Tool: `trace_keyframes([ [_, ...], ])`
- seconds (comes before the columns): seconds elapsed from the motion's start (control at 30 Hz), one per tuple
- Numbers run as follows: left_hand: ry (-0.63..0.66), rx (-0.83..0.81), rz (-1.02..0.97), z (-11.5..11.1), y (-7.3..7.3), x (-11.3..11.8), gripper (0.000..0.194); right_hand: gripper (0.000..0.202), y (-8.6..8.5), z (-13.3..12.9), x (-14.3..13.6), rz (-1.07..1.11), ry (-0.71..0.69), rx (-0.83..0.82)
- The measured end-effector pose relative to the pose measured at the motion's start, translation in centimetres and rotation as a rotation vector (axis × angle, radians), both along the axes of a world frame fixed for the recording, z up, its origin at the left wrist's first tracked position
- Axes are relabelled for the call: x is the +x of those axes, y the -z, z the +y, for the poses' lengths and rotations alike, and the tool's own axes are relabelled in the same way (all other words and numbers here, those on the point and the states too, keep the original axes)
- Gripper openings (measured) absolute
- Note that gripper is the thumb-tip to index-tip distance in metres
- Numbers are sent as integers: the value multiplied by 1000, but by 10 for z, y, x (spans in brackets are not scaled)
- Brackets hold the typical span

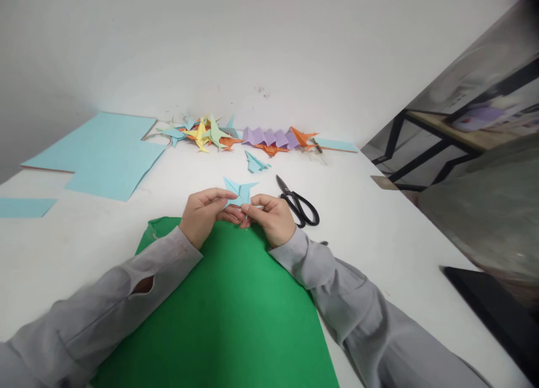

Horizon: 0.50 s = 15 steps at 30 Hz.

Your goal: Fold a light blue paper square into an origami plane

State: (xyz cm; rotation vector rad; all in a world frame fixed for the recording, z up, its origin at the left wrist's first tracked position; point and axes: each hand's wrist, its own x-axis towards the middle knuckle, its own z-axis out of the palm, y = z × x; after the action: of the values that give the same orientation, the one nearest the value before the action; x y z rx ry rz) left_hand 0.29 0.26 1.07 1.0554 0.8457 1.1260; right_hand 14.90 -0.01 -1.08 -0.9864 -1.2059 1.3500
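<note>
A light blue folded paper piece (241, 192), with two points sticking up at its top corners, is held between both hands above the far edge of a green sheet (227, 309). My left hand (206, 211) pinches its left side between thumb and fingers. On the lower right side, my right hand (269, 215) grips it, the thumb pressed on its front. The fingers hide the lower part of the paper. Black-handled scissors (300, 201) lie just right of my right hand. Beyond the hands rests another small blue folded paper piece (256, 162).
Folded paper shapes in yellow, green, blue and orange (204, 134) are heaped by the wall, beside a pleated purple paper strip (267, 137). Blue paper sheets (109, 152) lie at the left on the white table (379, 253). A black flat object (484, 304) sits at the right edge.
</note>
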Motion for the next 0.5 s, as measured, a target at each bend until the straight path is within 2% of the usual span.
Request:
trace_keyframes([
  [0.27,-65,150,153,2,5,2,22,23,-4,-1,0,2,-28,1],
  [0.5,-50,138,164,3,2,1,15,22,-4,-1,0,14,-62,-16],
])
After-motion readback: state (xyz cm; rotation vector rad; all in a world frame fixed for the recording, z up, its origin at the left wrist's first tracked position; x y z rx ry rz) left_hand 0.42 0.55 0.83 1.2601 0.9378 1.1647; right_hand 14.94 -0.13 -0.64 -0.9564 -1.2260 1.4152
